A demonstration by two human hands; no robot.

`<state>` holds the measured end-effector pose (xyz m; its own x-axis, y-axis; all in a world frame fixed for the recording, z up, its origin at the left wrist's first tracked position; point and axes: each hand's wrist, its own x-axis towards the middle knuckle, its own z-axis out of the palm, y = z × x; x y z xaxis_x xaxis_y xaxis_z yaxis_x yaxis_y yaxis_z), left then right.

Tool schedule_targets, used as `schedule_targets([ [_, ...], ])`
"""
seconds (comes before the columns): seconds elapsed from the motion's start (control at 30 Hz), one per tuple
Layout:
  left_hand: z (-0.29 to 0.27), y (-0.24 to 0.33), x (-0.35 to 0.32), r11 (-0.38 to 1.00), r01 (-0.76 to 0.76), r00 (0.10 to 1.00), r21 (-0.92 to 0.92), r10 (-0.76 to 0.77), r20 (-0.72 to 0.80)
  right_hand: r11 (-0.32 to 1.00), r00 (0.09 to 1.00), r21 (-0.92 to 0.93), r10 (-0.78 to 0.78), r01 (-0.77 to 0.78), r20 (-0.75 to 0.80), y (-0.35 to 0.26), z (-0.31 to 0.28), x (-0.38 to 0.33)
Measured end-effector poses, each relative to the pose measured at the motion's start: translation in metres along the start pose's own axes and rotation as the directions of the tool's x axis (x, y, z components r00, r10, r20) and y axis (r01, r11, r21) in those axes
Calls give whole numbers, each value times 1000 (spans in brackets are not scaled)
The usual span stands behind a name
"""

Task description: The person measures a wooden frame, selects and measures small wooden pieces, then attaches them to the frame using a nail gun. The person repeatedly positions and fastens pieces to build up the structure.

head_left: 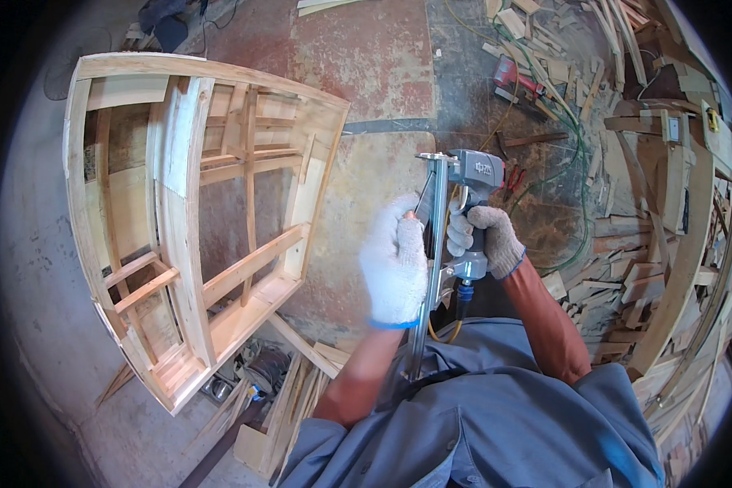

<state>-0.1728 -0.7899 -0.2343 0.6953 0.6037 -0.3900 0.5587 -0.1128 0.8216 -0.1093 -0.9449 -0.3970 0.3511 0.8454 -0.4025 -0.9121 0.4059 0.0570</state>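
Observation:
A grey pneumatic nail gun is held upright before my chest. My right hand, in a knitted glove, wraps round its handle. The long metal magazine runs along the gun's left side, down toward my lap. My left hand, in a white glove, is closed beside the magazine, with its thumb up. A thin dark strip pokes out above that thumb; its lower part is hidden in the glove. From the handle's base, a blue hose fitting leads to a yellow air hose.
At left stands a large wooden frame with crosspieces. A red nail gun, a green hose and red-handled pliers lie on the floor ahead right. Scrap wood is heaped at right; more boards lie lower left.

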Motion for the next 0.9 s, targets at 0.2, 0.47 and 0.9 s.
schedule_targets([
  [0.2, -1, 5, -7, 991, -110, 984, 70, 99, 146, 999, 1000, 50, -5, 3, 30, 1, -7, 3],
  [0.47, -62, -5, -32, 993, 8, 958, -114, 25, 284, 971, 992, 232, 36, -63, 118, -12, -2, 21],
  [0.9, -42, 16, -66, 983, 65, 997, -172, -59, 39, 933, 987, 327, 120, -149, 107, -25, 16, 78],
])
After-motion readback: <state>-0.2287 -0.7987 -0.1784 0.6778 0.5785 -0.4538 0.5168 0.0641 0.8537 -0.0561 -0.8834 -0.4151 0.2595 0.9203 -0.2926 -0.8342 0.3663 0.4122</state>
